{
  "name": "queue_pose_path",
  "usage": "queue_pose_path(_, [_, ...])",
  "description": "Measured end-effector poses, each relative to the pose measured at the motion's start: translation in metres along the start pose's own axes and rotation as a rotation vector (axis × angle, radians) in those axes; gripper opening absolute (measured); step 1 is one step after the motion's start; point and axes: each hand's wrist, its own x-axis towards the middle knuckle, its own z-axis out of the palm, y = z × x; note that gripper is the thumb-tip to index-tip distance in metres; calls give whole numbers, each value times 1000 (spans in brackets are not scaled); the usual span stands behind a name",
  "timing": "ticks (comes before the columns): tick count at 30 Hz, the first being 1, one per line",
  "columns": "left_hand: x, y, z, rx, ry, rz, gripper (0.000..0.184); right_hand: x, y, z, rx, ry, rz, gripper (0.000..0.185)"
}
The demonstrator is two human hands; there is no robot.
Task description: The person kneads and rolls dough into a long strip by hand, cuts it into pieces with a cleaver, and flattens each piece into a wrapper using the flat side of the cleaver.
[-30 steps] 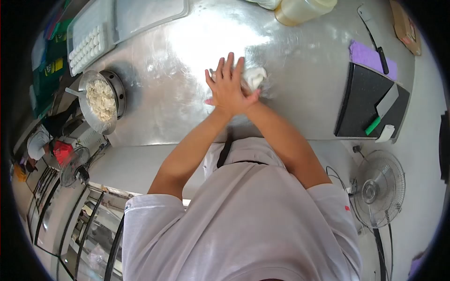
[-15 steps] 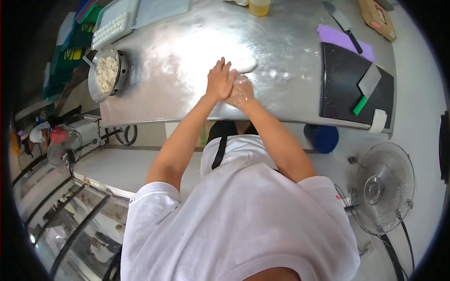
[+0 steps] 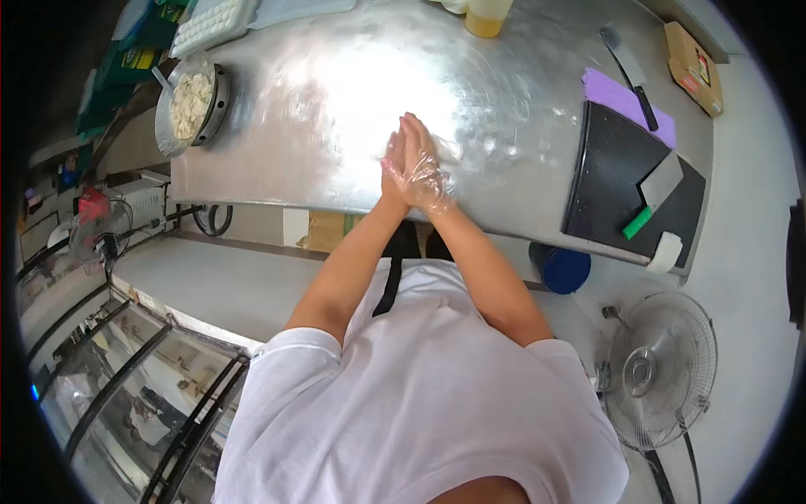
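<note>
My left hand [image 3: 391, 170] is bare, with its fingers stretched out. Against it lies my right hand [image 3: 424, 168], in a thin clear plastic glove, its fingers also straight and pointing away from me. The palms face each other, and I cannot tell whether anything is between them. Just right of the gloved hand, a smooth white piece that looks like dough [image 3: 450, 149] rests on the metal table [image 3: 294, 160], its left part hidden by the hand.
At left stands a metal bowl [image 3: 221, 105] of pale, lumpy filling [image 3: 191, 105], beyond it a tray of small white pieces [image 3: 210, 32]. A tub of yellow liquid [image 3: 487, 18] is at the back. Right: a black board [image 3: 604, 168], green-handled cleaver [image 3: 662, 182], knife [image 3: 645, 107] and purple cloth [image 3: 613, 92].
My left hand was lying over the right beside the white piece. Now both are palm to palm, fingers straight, the gloved right hand turned upright. The whole view has shifted slightly.
</note>
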Motion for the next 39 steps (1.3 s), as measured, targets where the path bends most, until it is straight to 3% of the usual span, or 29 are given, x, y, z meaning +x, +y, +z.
queue_pose_path(1, [17,-9,-3,0,-9,-3,72,14,12,5,4,-2,9,78])
queue_pose_path(3, [62,-29,0,421,-269,42,78,48,43,14,-155,44,-36,82])
queue_pose_path(4, [89,-39,13,584,-297,72,81,72,53,10,-166,52,-26,82])
queue_pose_path(6, [133,-48,18,573,-191,86,83,123,70,0,-230,37,-6,77])
queue_pose_path(8, [155,-43,-17,472,-381,84,83,131,85,8,-240,24,52,75])
queue_pose_path(9, [161,-44,-22,475,-375,82,83,144,94,8,-238,50,57,77])
queue_pose_path(11, [160,-40,-34,-265,-593,-424,87,131,81,5,-298,35,121,76])
queue_pose_path(12, [141,-41,-27,-441,-393,-369,88,119,83,7,-339,20,97,77])
queue_pose_path(15, [69,-30,-24,-217,-246,-1,91,58,55,0,-376,-114,163,79])
queue_pose_path(18, [58,-29,-25,-167,-313,120,93,45,30,-9,-275,-108,176,80])
queue_pose_path(22, [128,-36,-32,-93,-375,133,86,93,56,-3,-367,21,162,79])
queue_pose_path(25, [167,-33,-54,80,-638,122,105,126,85,-13,-364,97,214,72])
queue_pose_path(26, [180,-28,-67,90,-749,84,121,138,87,-26,-133,107,333,66])
queue_pose_path(27, [185,-32,-64,96,-730,80,121,153,88,-39,99,115,447,61])
queue_pose_path(28, [183,-40,-55,-98,-594,73,122,159,90,-49,333,119,570,56])
queue_pose_path(31, [182,-66,-34,-651,-266,28,135,149,93,-78,384,-71,719,54])
queue_pose_path(32, [179,-66,-35,-715,-78,67,103,144,93,-86,381,-65,720,54])
queue_pose_path(33, [180,-68,-37,-721,-86,71,103,139,88,-91,324,-223,683,57])
queue_pose_path(35, [181,-69,-33,-387,-332,296,53,123,68,-98,212,-534,618,62])
queue_pose_path(36, [180,-61,-34,-453,-123,287,25,122,50,-100,437,-425,666,66])
queue_pose_path(37, [185,-49,-42,-463,-133,286,25,119,48,-115,436,-420,680,66])
queue_pose_path(39, [196,-31,-56,-500,-217,357,23,115,52,-146,372,-517,711,49])
